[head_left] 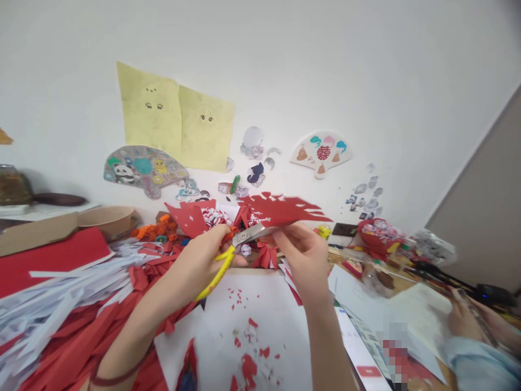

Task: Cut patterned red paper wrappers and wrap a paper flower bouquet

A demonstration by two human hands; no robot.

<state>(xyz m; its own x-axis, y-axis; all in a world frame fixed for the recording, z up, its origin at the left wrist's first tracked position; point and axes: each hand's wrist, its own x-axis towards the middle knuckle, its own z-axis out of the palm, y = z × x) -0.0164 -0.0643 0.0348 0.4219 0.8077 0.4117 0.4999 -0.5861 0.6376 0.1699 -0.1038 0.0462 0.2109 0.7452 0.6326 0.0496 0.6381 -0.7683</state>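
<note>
My left hand [205, 255] is closed around a pair of scissors [217, 277] with yellow handles. The metal blades point to the right and reach the lower edge of a piece of red paper [285, 210]. Notches and slits run along the far edge of that paper. Pinched between the fingers of my right hand [307, 252], the paper is held up level, close to the blade tips. Under both hands lies a white sheet [220, 315] scattered with small red scraps [249, 369].
Red and white paper strips [81, 326] heap up at the left beside a round container [108, 217]. A lit screen [358, 347] lies to the right. Another person's hands [468, 320] are at the far right. Behind, a wall bears yellow drawings [175, 117] and decorated fans [321, 152].
</note>
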